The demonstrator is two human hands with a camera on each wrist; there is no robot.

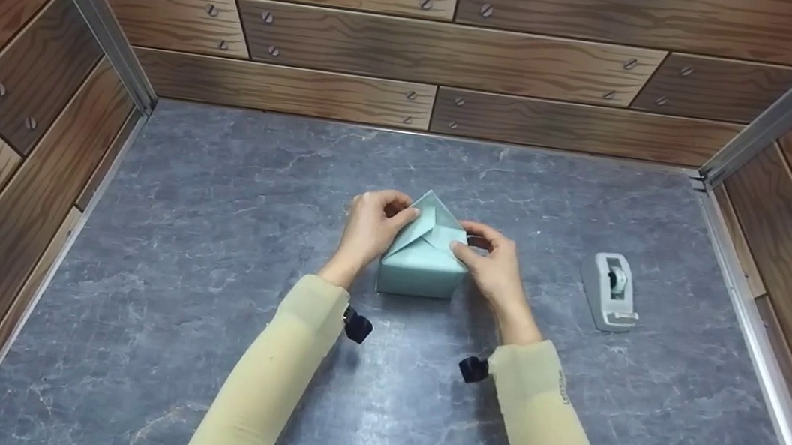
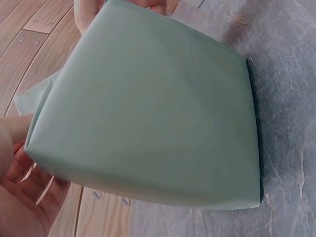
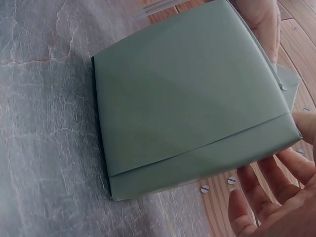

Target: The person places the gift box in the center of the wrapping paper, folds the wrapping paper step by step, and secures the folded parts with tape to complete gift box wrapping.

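A box wrapped in pale green paper [image 1: 419, 280] stands on the tabletop between the two hands. On its top the paper is folded into overlapping flaps, and a pointed flap [image 1: 432, 201] rises at the far side. The left hand [image 1: 371, 225] pinches the folded paper along the top's left side with thumb and fingers. At the right top edge, the right hand [image 1: 495, 263] grips the box, its thumb on top and its fingers at the side. A straight paper seam crosses the box's side [image 3: 187, 98] in the right wrist view.
A light grey tape dispenser [image 1: 600, 297] with a roll in it stands to the right, apart from the right hand. Wood-patterned panels [image 1: 447, 55] enclose the grey marbled table [image 1: 235, 180] at the back and both sides. A metal rail [image 1: 768, 389] runs along the right edge.
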